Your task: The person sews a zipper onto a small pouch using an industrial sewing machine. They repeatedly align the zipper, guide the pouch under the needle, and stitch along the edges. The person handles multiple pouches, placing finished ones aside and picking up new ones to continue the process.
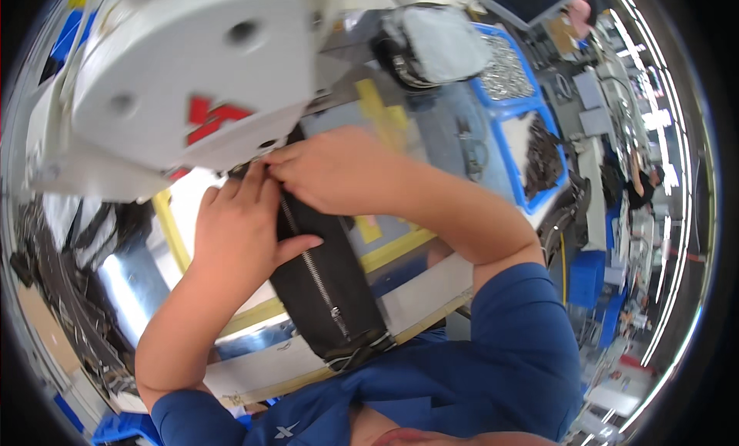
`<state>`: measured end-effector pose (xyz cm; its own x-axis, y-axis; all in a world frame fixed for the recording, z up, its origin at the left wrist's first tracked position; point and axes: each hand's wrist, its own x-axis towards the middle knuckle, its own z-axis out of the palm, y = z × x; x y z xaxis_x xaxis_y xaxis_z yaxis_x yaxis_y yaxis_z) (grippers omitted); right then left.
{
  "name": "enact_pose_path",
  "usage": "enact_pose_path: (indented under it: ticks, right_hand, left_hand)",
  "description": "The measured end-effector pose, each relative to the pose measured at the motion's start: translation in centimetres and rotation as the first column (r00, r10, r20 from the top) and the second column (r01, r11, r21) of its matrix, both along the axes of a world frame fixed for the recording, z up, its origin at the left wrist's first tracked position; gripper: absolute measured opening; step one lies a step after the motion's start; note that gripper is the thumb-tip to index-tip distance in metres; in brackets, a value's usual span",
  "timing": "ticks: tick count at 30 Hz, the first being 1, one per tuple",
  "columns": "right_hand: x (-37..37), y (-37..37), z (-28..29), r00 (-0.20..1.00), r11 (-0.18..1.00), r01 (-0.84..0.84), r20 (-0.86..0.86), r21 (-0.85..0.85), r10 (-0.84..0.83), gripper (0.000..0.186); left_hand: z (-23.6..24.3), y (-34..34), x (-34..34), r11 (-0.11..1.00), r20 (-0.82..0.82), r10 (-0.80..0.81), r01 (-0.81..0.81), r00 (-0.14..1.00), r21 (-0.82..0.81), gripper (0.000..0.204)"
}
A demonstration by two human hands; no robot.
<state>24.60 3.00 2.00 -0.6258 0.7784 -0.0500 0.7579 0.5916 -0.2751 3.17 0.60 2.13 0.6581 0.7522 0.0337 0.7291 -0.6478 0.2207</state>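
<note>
White, rounded, hard-cased sewing machine head (173, 84) stands nearest; beneath its edge extends a black, elongated, silver-zipped fabric piece (331, 257). Left hand (240, 223) rests spread upon it, unclenched; right hand (335, 169): pinch unconfirmed. Judged light, pliable; hold by side edges.

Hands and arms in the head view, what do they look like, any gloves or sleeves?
The left hand and right hand are ungloved, with no watch visible. The forearms are uncovered; short, plain dark-blue sleeves end near the elbows.
</note>
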Motion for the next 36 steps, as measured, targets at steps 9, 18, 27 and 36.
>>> enact_pose_path:
  ticks: [9, 18, 27, 36]
  right_hand:
    - [4.6, -1.7, 1.0, 0.993, 0.991, 0.026, -0.118, 0.129, -0.01, 0.017]
    - [28.8, 3.1, 2.1, 0.268, 0.236, 0.963, -0.451, 0.128, -0.851, 0.023]
    - [35.0, 5.1, -4.0, 0.399, 0.364, 0.852, -0.017, 0.376, -0.917, 0.023]
    - [16.8, -1.5, 5.0, 0.425, 0.577, 0.816, -0.714, 0.036, -0.556, 0.026]
  left_hand:
    - [-2.2, -1.1, 0.9, 0.993, 0.07, -0.098, 0.093, 0.993, 0.077, 0.105]
    - [-2.5, -0.9, 1.5, 0.97, 0.172, -0.188, 0.156, 0.967, 0.185, 0.079]
    - [-2.3, -1.2, 1.1, 0.956, 0.213, -0.258, 0.218, 0.942, 0.194, 0.055]
    - [-3.6, -1.5, 0.6, 0.97, 0.232, -0.206, 0.167, 0.951, 0.176, 0.061]
